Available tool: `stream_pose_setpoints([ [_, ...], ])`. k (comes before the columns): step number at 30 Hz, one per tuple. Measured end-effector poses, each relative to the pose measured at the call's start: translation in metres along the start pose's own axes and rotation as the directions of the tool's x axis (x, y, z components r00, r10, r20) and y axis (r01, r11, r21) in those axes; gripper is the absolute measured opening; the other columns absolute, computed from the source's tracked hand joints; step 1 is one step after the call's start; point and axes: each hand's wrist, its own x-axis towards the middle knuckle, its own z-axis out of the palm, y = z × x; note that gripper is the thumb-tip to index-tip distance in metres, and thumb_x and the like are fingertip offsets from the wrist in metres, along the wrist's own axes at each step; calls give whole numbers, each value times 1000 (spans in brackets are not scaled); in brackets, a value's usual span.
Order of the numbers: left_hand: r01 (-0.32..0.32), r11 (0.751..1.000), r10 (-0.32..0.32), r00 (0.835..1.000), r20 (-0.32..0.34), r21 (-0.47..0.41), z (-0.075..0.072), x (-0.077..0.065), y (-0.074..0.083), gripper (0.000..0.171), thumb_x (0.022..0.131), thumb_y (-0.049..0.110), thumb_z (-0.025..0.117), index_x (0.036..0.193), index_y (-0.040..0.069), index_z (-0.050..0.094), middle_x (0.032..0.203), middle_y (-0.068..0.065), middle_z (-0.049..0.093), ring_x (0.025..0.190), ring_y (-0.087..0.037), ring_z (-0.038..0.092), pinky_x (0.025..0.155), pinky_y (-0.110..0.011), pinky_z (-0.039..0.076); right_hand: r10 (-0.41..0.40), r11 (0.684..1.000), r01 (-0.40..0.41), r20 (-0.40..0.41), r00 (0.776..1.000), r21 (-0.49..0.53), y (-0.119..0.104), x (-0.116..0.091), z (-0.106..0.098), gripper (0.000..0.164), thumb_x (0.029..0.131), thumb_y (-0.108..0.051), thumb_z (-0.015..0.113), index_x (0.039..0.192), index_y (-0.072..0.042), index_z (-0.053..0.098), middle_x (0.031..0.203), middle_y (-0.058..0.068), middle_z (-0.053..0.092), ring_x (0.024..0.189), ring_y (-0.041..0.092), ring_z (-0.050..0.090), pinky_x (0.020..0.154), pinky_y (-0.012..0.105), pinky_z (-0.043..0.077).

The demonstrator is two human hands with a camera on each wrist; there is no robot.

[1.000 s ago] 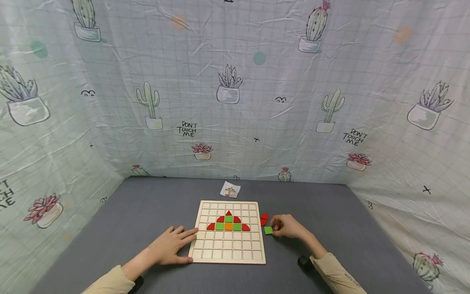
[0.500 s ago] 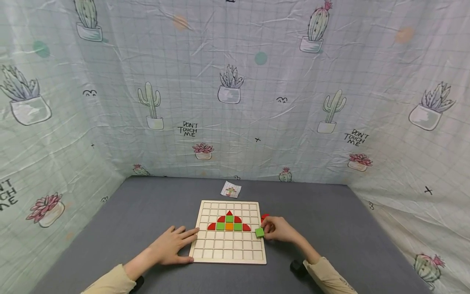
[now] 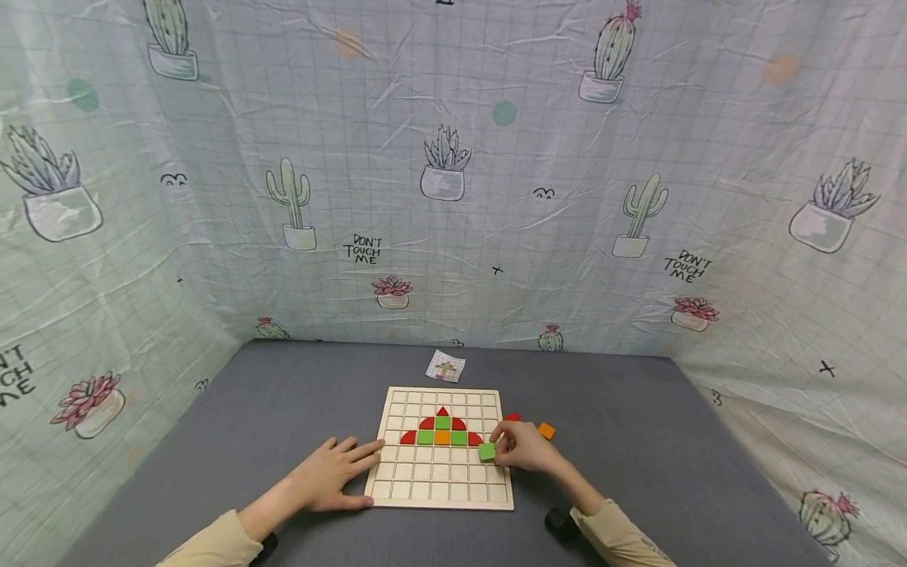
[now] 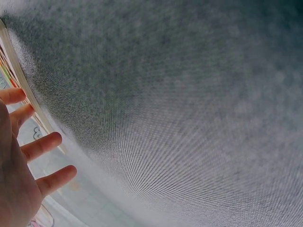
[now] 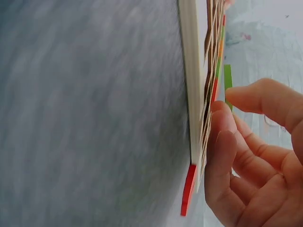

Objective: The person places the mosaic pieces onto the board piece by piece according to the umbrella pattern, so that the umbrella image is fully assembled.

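Note:
A light wooden grid board (image 3: 439,494) lies on the grey table, its squares bordered by raised lines. Red, green and orange tiles fill part of it in a stepped pointed shape, with an orange square (image 3: 442,437) at its lower middle. My right hand (image 3: 526,447) pinches a green square tile (image 3: 486,452) over the board's right side. In the right wrist view the green tile (image 5: 228,78) shows edge-on, raised above the board. My left hand (image 3: 331,474) lies spread at the board's left edge, fingertips and thumb on the rim; in its wrist view the fingers are straight.
Right of the board lie a red piece (image 3: 513,418), partly hidden by my right hand, and a loose orange square (image 3: 546,431). Behind the board is a small printed card (image 3: 446,366) with a coloured pattern. A cactus-print curtain (image 3: 453,236) encloses the table's back and sides.
My right hand has carried the green tile from the table leftward over the board's right side. The loose orange square has come into view behind it. My left hand stays put.

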Motion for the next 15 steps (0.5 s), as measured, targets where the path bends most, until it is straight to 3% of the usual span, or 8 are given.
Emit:
stream_pose_setpoints([
  [7, 1, 1000, -1, 1000, -1, -10, 1, -1, -1, 71, 81, 70, 33, 133, 22, 43, 140, 4, 39, 104, -19, 44, 74, -39, 35, 21, 1000, -21, -21, 1000, 9, -10, 7, 9, 18, 70, 1, 63, 87, 1, 61, 65, 5, 62, 49, -1, 45, 46, 17, 38],
  [15, -15, 1000, 15, 998, -56, 9, 5, -2, -1, 70, 81, 69, 34, 131, 21, 45, 138, 3, 41, 101, -17, 44, 71, -36, 34, 71, 992, -72, 6, 997, 108, -25, 15, 21, 15, 70, 2, 62, 85, 3, 59, 66, 7, 58, 46, 8, 48, 44, 19, 39],
])
